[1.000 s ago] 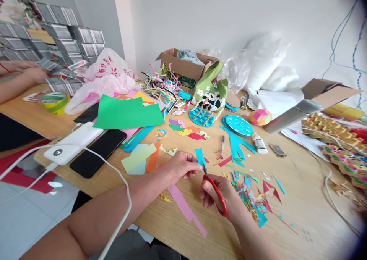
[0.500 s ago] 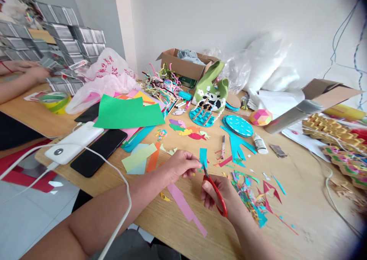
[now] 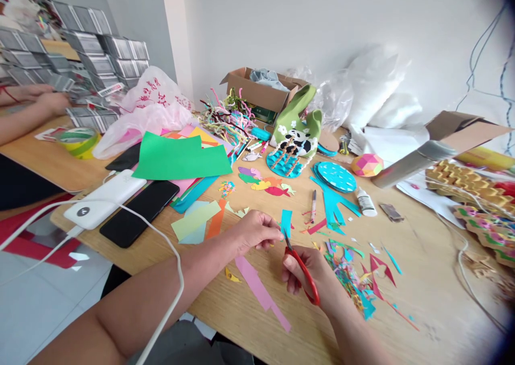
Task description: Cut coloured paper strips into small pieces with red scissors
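Observation:
Between the fingertips of my left hand (image 3: 263,231) is pinched a small blue paper strip (image 3: 286,220), held up over the table. My right hand (image 3: 301,271) grips red-handled scissors (image 3: 308,279), whose dark blades meet the strip's lower part close to my left fingertips. A pink paper strip (image 3: 261,290) with stepped edges lies below my hands. Beyond them are several coloured paper fish (image 3: 277,192). Right of my right hand spreads a heap of paper scraps (image 3: 346,268).
A white power bank (image 3: 102,201) and black phone (image 3: 137,215) lie left, with a white cable looping over my left forearm. Green sheets (image 3: 181,161) top a paper stack. A glue bottle (image 3: 366,203) and grey tumbler (image 3: 414,164) are right. Another person's hands (image 3: 48,99) work far left.
Both hands stay almost where they were, with the scissor blades still at the blue strip. The strip has tilted very slightly; the whole view has shifted a little.

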Motion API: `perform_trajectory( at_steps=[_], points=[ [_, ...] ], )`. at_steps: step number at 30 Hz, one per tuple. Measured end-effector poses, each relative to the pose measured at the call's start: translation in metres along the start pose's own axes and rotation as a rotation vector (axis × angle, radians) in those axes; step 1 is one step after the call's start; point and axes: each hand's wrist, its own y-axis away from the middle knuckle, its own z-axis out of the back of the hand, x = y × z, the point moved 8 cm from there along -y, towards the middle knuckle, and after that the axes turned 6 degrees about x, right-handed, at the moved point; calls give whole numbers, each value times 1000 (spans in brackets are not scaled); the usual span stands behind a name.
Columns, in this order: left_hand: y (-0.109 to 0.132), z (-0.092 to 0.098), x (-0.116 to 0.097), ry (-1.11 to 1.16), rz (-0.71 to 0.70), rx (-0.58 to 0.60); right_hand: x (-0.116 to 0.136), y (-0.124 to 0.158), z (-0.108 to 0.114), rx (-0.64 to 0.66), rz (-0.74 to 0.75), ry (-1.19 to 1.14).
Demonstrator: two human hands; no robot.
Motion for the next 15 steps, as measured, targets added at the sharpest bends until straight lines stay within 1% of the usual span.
perform_trajectory(
  at_steps=[9, 15],
  points=[
    [-1, -2, 3, 20, -7, 25, 3, 2, 0, -20, -5, -2],
    [-2, 0, 4, 39, -10, -3, 5, 2, 0, -25, -20, -5]
  ],
)
